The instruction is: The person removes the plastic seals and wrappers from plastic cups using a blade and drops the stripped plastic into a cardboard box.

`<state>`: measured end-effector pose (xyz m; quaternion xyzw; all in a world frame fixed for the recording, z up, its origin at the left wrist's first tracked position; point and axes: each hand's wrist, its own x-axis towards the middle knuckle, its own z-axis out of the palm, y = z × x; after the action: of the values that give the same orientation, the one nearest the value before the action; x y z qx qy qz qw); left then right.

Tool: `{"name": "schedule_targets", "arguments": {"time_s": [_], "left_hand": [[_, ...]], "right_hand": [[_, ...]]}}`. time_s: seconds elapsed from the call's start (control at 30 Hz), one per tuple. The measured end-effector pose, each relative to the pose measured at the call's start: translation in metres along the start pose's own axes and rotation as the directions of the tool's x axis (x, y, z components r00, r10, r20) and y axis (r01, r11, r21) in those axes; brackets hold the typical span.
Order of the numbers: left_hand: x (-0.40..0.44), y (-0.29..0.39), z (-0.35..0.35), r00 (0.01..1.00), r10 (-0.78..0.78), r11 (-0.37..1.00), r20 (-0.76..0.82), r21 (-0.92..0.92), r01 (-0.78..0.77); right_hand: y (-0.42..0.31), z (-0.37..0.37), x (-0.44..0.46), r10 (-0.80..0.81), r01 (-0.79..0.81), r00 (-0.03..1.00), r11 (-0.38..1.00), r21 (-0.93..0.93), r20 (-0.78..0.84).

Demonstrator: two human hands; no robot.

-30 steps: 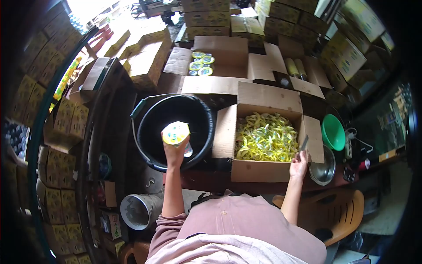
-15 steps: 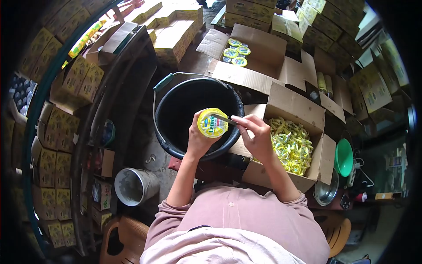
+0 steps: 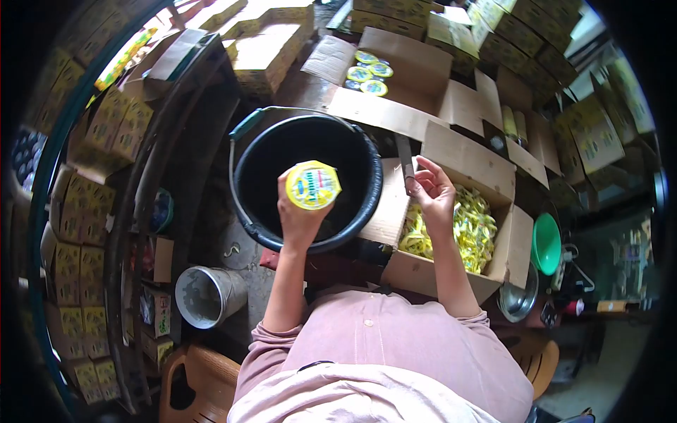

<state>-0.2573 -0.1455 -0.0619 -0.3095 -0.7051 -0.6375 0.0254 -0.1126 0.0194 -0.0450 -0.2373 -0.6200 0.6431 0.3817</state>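
Note:
My left hand (image 3: 299, 224) is wrapped round a small plastic cup (image 3: 311, 185) with a yellow lid printed "Lemon". It holds the cup above the dark bucket (image 3: 375, 194), lid facing up toward me. A knife (image 3: 405, 156) with a flat dark blade is gripped in my right hand (image 3: 434, 189), its blade pointing away from me. That hand hovers over the near-left part of an open carton (image 3: 520, 236) heaped with thin yellow-green plastic strips (image 3: 469, 236). Knife and cup are apart.
Several yellow-lidded cups (image 3: 374, 87) sit in a carton (image 3: 423, 63) beyond the bucket. A grey pail (image 3: 204, 299) stands at left. A green bowl (image 3: 546, 244) and a metal bowl (image 3: 518, 296) are at right. Stacked printed boxes (image 3: 68, 275) line the left side.
The knife has left the cup's lid edge and moved right, over the strip carton, its blade now turned away from me. My left hand has shifted slightly left with the cup.

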Motion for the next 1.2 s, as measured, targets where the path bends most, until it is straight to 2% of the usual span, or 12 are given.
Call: {"name": "schedule_targets", "arguments": {"time_s": [0.07,0.27,0.37,0.47,0.73,0.8,0.83,0.9,0.97,1.03,1.13,1.2], "left_hand": [[-0.001,-0.003,0.000,1.000,0.004,1.000,0.022,0.004,-0.005],[-0.002,0.004,0.000,0.998,0.027,0.997,0.060,0.065,-0.031],[-0.004,-0.004,0.000,0.998,-0.024,0.999,0.059,0.036,0.022],[-0.004,-0.004,0.000,0.996,-0.031,0.999,0.083,0.019,0.029],[-0.004,-0.002,0.000,0.996,-0.009,0.999,0.084,0.032,0.006],[-0.004,-0.002,0.000,0.996,-0.021,1.000,0.086,0.017,0.019],[-0.004,-0.001,0.001,0.996,-0.023,1.000,0.088,0.010,0.022],[-0.003,0.001,0.000,0.995,0.012,0.999,0.095,0.039,-0.016],[-0.002,0.004,0.000,0.992,0.010,0.998,0.123,0.054,-0.017],[-0.002,0.005,0.000,0.990,-0.019,1.000,0.136,0.013,0.018],[-0.001,0.007,0.000,0.989,0.036,0.999,0.144,0.016,-0.039],[-0.002,0.007,0.000,0.983,0.001,0.999,0.183,-0.050,0.008]], "right_hand": [[0.016,-0.026,-0.002,0.078,-0.072,0.996,0.991,0.112,-0.053],[0.046,-0.087,-0.025,0.232,-0.206,0.930,0.971,0.118,-0.286],[0.062,-0.116,-0.035,0.263,-0.233,0.912,0.964,0.132,-0.315],[0.050,-0.126,-0.042,0.381,-0.313,0.916,0.875,0.370,-0.128],[0.036,-0.118,-0.042,0.359,-0.355,0.929,0.783,0.511,0.095],[0.040,-0.115,-0.041,0.281,-0.270,0.957,0.953,0.141,-0.068],[0.041,-0.112,-0.038,0.216,-0.225,0.968,0.972,-0.062,-0.126],[0.035,-0.095,-0.034,0.132,-0.153,0.966,0.985,-0.081,-0.221],[0.027,-0.073,-0.032,0.006,-0.040,0.991,0.968,-0.249,-0.135],[-0.005,-0.037,-0.025,-0.205,0.209,0.976,0.807,-0.552,0.069],[-0.035,0.006,-0.021,-0.242,0.394,0.913,0.725,-0.564,0.328],[-0.044,0.021,-0.014,-0.293,0.589,0.790,0.610,-0.530,0.539]]}}
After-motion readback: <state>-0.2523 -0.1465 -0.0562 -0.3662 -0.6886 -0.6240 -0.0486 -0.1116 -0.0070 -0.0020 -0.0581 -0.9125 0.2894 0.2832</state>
